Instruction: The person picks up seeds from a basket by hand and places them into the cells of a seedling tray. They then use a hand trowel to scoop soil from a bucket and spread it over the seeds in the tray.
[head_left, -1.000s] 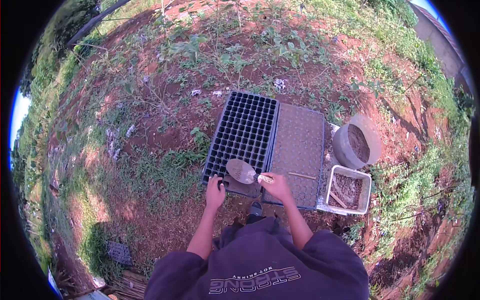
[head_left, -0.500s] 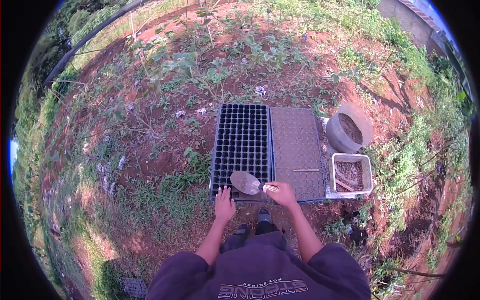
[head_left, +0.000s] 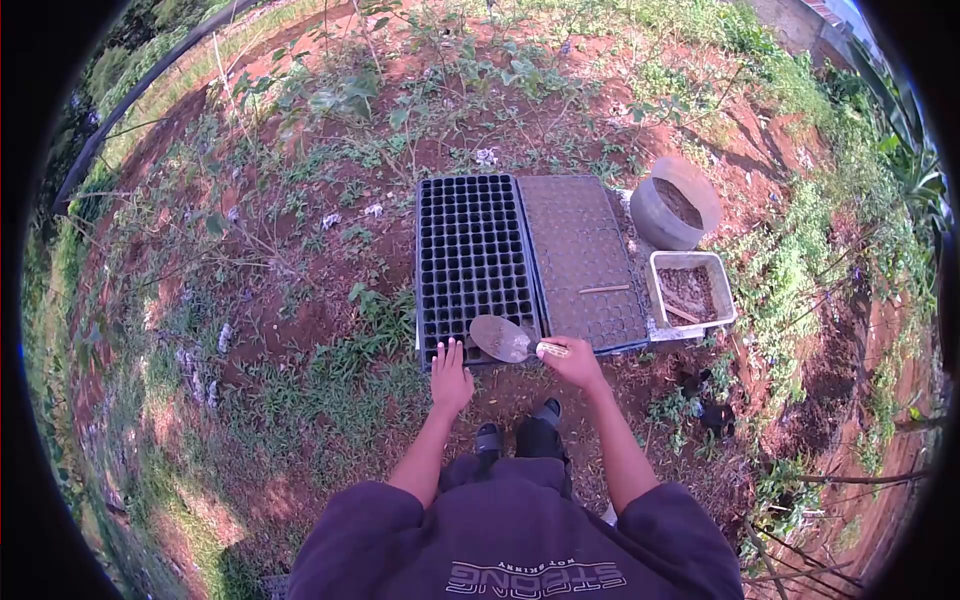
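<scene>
- Landmark: black tray [head_left: 470, 240], dark cells, long axis running away from the wearer.
- Trowel [head_left: 497, 339]: over the tray's near end.
- Right grip [head_left: 571, 362]: closed round the trowel's handle, just beside the tray's near right corner.
- Left grip [head_left: 452, 381]: fingers extended, at the tray's near left corner; nothing seen held.
- Axis: trowel lies roughly across the tray's length; tip points left and slightly away from the wearer.
- Handling (judged): light, stiff, hardly fragile; best held by the handle. Load on blade unclear.
- Right of tray: soil tray [head_left: 612, 318] alongside, stick [head_left: 605, 289] upon it; farther right, bucket [head_left: 654, 222] and box [head_left: 719, 278].
</scene>
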